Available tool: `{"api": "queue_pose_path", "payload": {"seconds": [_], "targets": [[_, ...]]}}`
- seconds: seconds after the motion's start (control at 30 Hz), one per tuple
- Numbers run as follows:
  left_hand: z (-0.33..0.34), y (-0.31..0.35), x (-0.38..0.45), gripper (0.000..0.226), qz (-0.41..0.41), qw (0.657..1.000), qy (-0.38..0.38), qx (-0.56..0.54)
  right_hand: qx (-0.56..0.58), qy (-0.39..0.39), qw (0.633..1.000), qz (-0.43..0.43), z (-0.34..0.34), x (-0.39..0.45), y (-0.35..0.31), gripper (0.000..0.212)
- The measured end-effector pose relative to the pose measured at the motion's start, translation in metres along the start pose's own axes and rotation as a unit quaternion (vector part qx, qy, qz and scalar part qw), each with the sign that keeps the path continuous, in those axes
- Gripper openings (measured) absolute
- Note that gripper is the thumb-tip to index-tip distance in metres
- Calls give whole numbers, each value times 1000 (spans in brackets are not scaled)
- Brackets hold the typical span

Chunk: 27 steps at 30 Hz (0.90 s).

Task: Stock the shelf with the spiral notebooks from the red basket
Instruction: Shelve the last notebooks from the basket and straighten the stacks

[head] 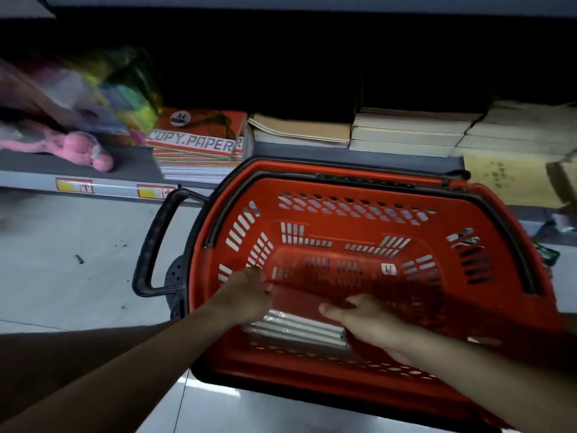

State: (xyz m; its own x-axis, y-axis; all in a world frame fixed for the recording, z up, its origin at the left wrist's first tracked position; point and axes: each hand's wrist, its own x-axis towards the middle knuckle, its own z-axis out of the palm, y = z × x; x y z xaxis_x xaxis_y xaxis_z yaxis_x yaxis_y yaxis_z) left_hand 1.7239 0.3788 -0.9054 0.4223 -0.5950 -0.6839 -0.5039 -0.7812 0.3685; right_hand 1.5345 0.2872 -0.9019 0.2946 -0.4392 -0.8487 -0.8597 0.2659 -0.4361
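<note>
Red basket (359, 195) sat on the floor (71, 245) against the shelf (62, 182), black handle (153, 242) sticking out left. Inside: one wrapped pack of notebooks (299, 326), red cover. Left hand (246, 292) and right hand (365, 317) both curled round the pack's ends. Shelf held a copy paper stack (199, 139), three paper piles, one pink toy (81, 148).

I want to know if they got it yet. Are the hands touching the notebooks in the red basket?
Touching. The head view shows the left hand and right hand both on the wrapped notebooks inside the red basket, fingers over the top edge.
</note>
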Motion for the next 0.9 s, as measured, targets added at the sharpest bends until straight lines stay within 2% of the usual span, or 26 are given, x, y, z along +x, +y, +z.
{"api": "queue_pose_path", "payload": {"seconds": [0.2, 0.33, 0.5, 0.57, 0.63, 0.73, 0.8, 0.9], "targets": [[4, 6, -2, 22, -22, 1000, 5, -6, -9, -42, 998, 34, 3, 5, 7, 43], [9, 10, -13, 19, -5, 1000, 21, -9, 46, -40, 997, 51, 9, 13, 12, 19], [15, 21, -54, 19, 54, 990, 128, -23, 115, 4, 992, 51, 10, -8, 14, 10], [15, 24, -74, 22, 57, 979, 165, -103, 136, 53, 989, 35, 8, -23, 16, 9], [10, 24, -90, 22, 56, 955, 196, -217, 180, 84, 980, 16, 4, -39, 18, 7], [-9, 22, -111, 4, 31, 896, 193, -398, 326, 31, 945, -8, -10, -67, 11, 14], [-20, 18, -125, 16, 29, 848, 132, -513, 400, -15, 916, -42, -21, -89, 4, 19], [-27, 16, -149, 43, 50, 791, 66, -607, 453, -40, 883, -116, -32, -122, 2, 39]]}}
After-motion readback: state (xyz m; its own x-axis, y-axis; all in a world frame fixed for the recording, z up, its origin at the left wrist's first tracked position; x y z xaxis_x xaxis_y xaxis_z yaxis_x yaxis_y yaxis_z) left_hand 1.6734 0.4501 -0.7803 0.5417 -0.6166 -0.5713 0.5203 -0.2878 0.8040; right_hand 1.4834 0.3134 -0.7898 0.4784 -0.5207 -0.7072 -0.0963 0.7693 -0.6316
